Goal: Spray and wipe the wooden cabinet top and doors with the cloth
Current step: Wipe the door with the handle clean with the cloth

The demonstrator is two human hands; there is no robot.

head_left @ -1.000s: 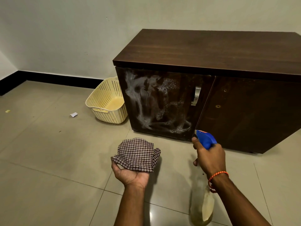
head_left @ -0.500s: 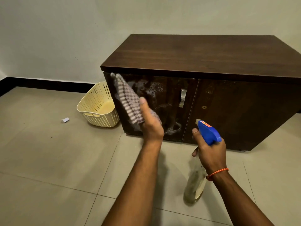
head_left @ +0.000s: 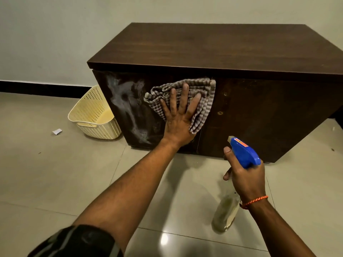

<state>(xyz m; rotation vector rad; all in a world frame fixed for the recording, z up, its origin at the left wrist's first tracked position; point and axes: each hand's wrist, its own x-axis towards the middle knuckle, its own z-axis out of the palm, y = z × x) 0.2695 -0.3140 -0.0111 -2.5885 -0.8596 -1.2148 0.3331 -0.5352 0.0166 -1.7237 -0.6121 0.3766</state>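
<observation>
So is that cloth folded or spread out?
Folded: the cloth, pressed by the left hand, shows several stacked edges on its right side.

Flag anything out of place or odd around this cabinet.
The right door has two bare holes and no handle in view. A paper scrap lies on the floor left of the basket. White streaks smear the left door.

The left hand (head_left: 179, 115) has moved the checked cloth (head_left: 196, 101) across the left door (head_left: 133, 108), now pressing it flat over the handle area.
</observation>
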